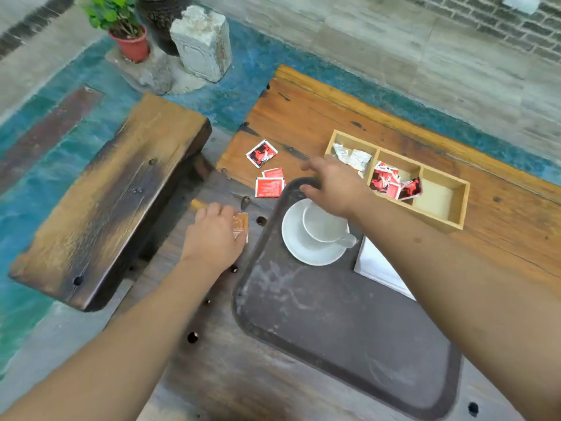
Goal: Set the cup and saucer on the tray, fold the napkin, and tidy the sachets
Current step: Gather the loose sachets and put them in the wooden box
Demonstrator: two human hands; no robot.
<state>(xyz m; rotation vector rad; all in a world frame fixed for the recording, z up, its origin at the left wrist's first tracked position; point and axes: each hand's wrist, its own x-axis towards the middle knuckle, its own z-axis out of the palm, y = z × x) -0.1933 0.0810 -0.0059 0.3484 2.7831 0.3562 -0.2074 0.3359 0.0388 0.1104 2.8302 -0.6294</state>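
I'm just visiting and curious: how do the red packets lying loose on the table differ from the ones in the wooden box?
The loose red packets lie flat and spread out on the bare table, left of the tray; the boxed red packets are heaped and tilted against each other in the middle compartment of the wooden box. The loose ones still need tidying; the boxed ones are already sorted. Both groups share red wrappers, some with black print.

— What's the worktop (303, 117) carrying?

— I see a dark tray (334, 323), a three-bay wooden box (455, 205) beyond it, and loose red sachets (267, 177) beside the tray's far corner.

— Anything else?

— I see an orange sachet (241, 224) left of the tray, and white napkin (376, 265) on its right edge.
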